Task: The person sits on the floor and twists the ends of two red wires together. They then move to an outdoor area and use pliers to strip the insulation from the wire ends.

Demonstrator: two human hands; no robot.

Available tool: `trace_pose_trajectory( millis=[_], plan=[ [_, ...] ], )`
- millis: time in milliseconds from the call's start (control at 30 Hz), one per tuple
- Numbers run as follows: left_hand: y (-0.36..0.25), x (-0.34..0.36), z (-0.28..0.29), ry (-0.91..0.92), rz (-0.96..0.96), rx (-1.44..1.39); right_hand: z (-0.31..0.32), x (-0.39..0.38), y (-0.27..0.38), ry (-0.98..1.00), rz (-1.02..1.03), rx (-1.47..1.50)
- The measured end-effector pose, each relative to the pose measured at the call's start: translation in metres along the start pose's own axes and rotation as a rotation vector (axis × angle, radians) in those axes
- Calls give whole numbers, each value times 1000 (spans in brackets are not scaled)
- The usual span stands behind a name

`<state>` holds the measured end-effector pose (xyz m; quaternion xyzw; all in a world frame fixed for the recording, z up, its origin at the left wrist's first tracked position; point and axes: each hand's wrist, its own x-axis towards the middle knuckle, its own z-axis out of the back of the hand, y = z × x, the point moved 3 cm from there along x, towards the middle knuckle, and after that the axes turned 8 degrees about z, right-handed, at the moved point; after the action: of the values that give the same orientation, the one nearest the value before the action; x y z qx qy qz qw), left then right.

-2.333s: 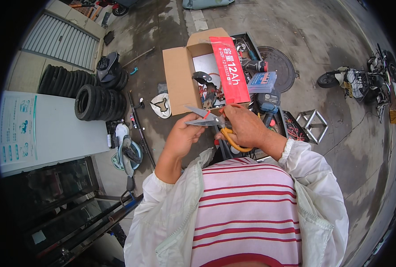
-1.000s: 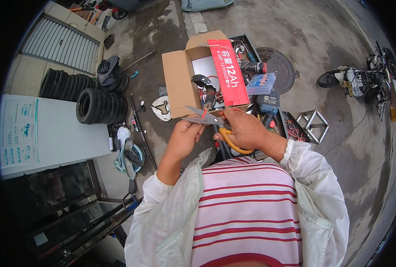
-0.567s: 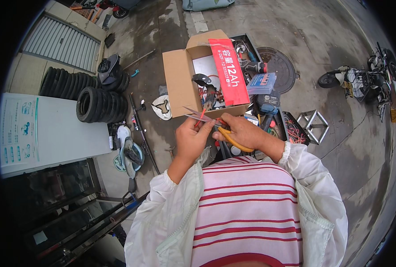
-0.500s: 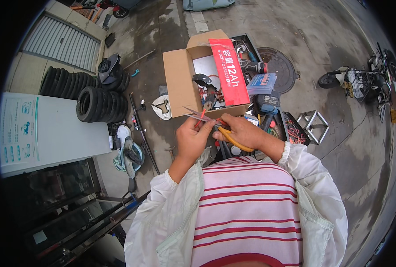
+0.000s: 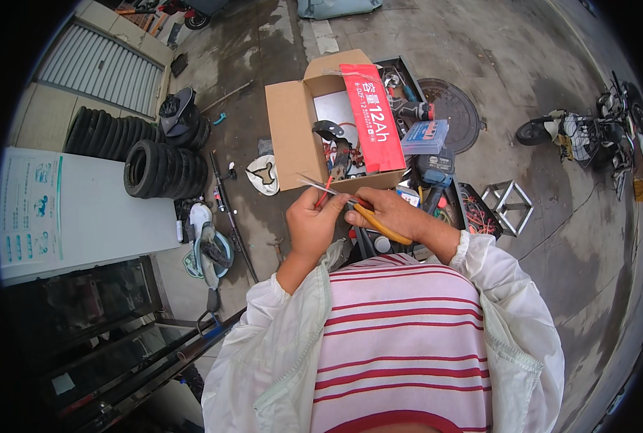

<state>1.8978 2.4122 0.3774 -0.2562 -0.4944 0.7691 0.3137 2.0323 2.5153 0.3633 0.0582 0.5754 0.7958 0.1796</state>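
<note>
My right hand (image 5: pixel 392 211) is closed around the yellow-orange handles of a pair of scissors (image 5: pixel 380 224). The pointed metal blades reach left across my left fingertips and look nearly closed together. A thin red wire (image 5: pixel 326 189) sticks up from the pinch of my left hand (image 5: pixel 311 225), right beside the blades. How far the wire passes between the blades is hidden by the fingers. Just beyond both hands stands an open cardboard box (image 5: pixel 290 130) with a red panel, holding a black curved part (image 5: pixel 328 130) and small red and dark pieces.
Right of the box lie a cordless power tool (image 5: pixel 435 167), a clear blue case (image 5: pixel 426 137) and a tray of wires (image 5: pixel 480 211). A metal frame (image 5: pixel 509 207) sits farther right. Stacked tyres (image 5: pixel 164 170) and a white panel (image 5: pixel 97 209) are at the left; a motorcycle (image 5: pixel 588 133) stands far right.
The scissor blades, spread apart before, have come together beside the red wire. My right fingers have tightened on the handles. Both hands stay in nearly the same place.
</note>
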Motion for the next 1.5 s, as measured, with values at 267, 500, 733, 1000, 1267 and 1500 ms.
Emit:
trace_pose_trajectory(
  millis=[267,500,733,1000,1267,1500],
  plan=[
    [5,1,0,-20,6,-16,-4,0,0,-36,-5,16],
    [7,4,-2,-52,32,-50,-7,2,-2,-70,-48,15],
    [16,6,-4,-61,62,-148,-12,1,3,-116,-81,23],
    [20,3,-3,-69,113,-188,-24,4,-1,-176,-89,75],
    [7,14,8,90,-12,-183,-10,14,-1,-40,-165,118],
    [12,15,16,325,270,-496,9,12,12,-66,44,-152]
  ],
)
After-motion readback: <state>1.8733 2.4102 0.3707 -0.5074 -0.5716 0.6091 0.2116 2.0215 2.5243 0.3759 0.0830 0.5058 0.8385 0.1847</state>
